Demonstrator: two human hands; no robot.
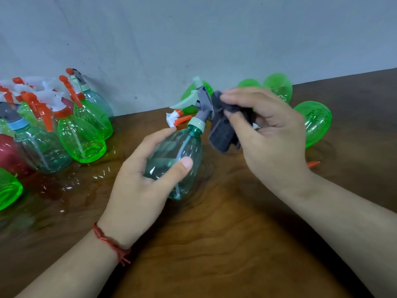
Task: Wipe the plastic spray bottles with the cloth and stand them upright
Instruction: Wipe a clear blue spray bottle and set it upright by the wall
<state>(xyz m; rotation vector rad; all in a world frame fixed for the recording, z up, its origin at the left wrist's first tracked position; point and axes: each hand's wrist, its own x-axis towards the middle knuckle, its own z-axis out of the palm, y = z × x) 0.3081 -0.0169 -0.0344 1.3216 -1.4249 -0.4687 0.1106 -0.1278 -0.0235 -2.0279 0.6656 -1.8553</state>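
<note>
Wiping the spray head of the teal bottle (174, 155)

Your left hand (137, 186) grips it tilted above the table (214, 244); your right hand (268, 134) pinches the cloth (223, 134) beside the trigger. Work around the nozzle, then stand it upright.

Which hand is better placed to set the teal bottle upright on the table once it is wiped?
Left, probably. The left hand holds the teal bottle by its body, tilted, and the upright bottles stand on that side. The right hand is pinching the grey cloth by the sprayer head.
</note>
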